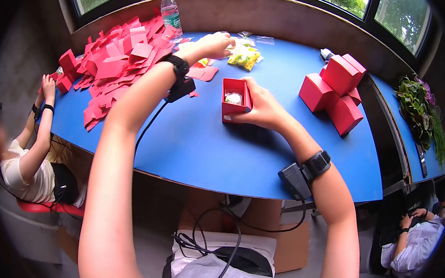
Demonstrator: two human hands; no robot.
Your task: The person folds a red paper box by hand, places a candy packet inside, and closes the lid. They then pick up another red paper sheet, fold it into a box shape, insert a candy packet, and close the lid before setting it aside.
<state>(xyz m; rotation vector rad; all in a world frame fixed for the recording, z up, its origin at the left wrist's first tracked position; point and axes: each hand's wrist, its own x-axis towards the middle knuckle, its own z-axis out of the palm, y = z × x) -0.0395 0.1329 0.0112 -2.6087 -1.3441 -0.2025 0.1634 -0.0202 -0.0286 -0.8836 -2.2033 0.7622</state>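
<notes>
My right hand (264, 106) is closed around an open-topped red paper box (225, 107), which stands upright on the blue table. Inside the box lies a small whitish wrapped item (234, 98). My left hand (216, 45) reaches over the far side of the table, fingers curled down at the edge of a small group of clear and yellow packets (244, 58). Whatever its fingertips grip, if anything, is hidden. Beside that hand, a flat red paper piece (204, 73) has a small yellow item on it.
A big heap of flat red paper pieces (113, 66) covers the table's left part, with a water bottle (171, 17) behind it. Closed red boxes (339, 88) are stacked at right. Another person (30, 156) handles red boxes at left; a further person (417, 239) sits lower right. Cables hang from my wrists.
</notes>
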